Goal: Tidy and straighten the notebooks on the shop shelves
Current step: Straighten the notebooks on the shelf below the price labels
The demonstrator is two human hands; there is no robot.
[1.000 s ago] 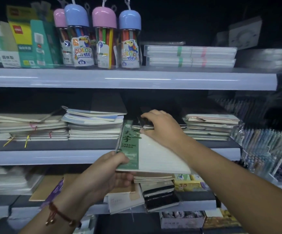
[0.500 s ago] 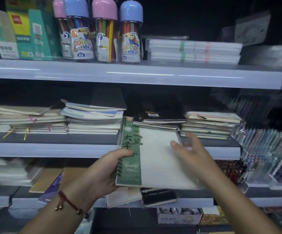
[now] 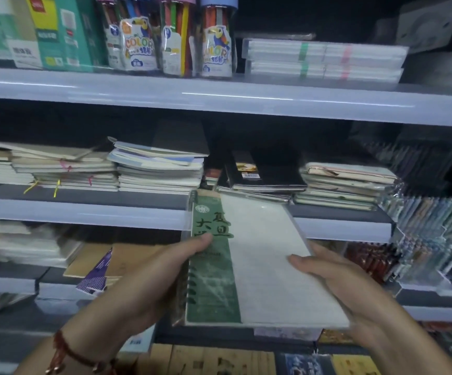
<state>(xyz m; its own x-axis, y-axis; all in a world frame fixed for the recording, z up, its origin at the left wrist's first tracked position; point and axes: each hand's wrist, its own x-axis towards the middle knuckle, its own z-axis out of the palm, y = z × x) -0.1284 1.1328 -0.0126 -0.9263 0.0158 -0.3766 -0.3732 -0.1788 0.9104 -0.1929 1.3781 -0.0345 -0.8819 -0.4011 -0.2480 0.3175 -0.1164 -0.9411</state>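
Note:
I hold a spiral notebook (image 3: 262,261) with a green spine band and white cover in front of the shelves, tilted slightly. My left hand (image 3: 154,277) grips its spiral edge, thumb on the green band. My right hand (image 3: 338,277) grips its right edge, thumb on the white cover. On the middle shelf (image 3: 84,212) lie stacks of notebooks: a pale stack (image 3: 62,169) at left, a blue-white stack (image 3: 160,169), black notebooks (image 3: 262,174) just behind the held one, and a wrapped stack (image 3: 343,185) at right.
The top shelf (image 3: 219,98) carries marker tubs (image 3: 138,36), green boxes (image 3: 57,31) and flat white packs (image 3: 324,60). A pen display (image 3: 433,234) stands at right. The lower shelf holds brown and purple notebooks (image 3: 97,263) and more stock below.
My right hand left the black stack on the middle shelf and came down onto the held notebook's right edge. The notebook has come lower and closer to me.

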